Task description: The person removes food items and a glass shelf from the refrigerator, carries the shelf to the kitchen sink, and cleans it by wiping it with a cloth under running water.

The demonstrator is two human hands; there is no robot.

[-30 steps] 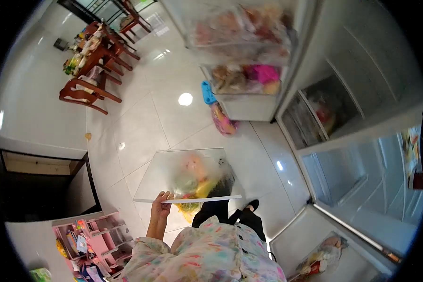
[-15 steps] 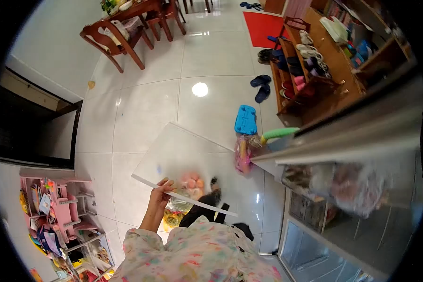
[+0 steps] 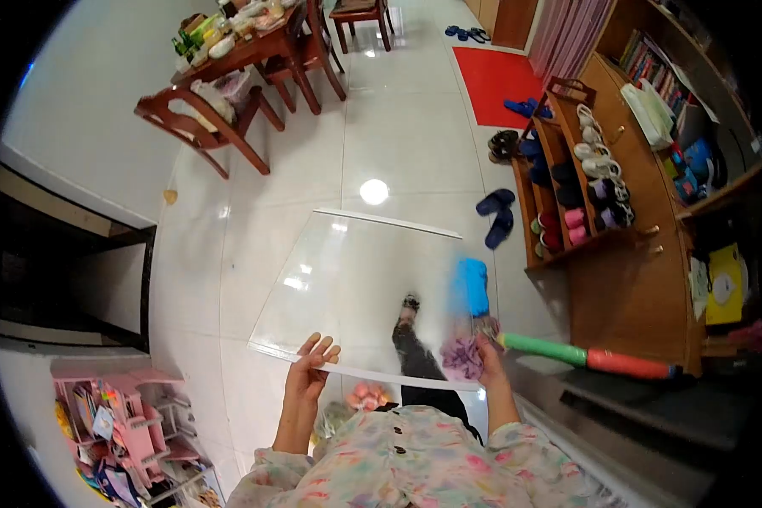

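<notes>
A clear glass shelf [image 3: 339,279] with white trim strips on its near and far edges is held out flat in front of me. My left hand [image 3: 311,364] grips the near trim towards its left end, fingers bent over the edge. At the near right corner, my right hand [image 3: 494,372] is closed on the shelf's side. A crumpled purple thing [image 3: 463,359] shows beside my right fingers; whether it is in the hand or behind the glass, I cannot tell. My leg and foot appear through the pane.
A blue plastic stool [image 3: 474,286] and a green-and-red tube [image 3: 584,356] are on the right. Beyond them stands a shoe rack [image 3: 559,186], with slippers [image 3: 496,216] on the floor. Peach-coloured round items [image 3: 367,395] lie near my feet. A pink shelf unit [image 3: 127,415] is at left.
My right hand has come into view at the shelf's right corner. The shelf lies more squarely before me. The view has turned away from the open fridge on the right.
</notes>
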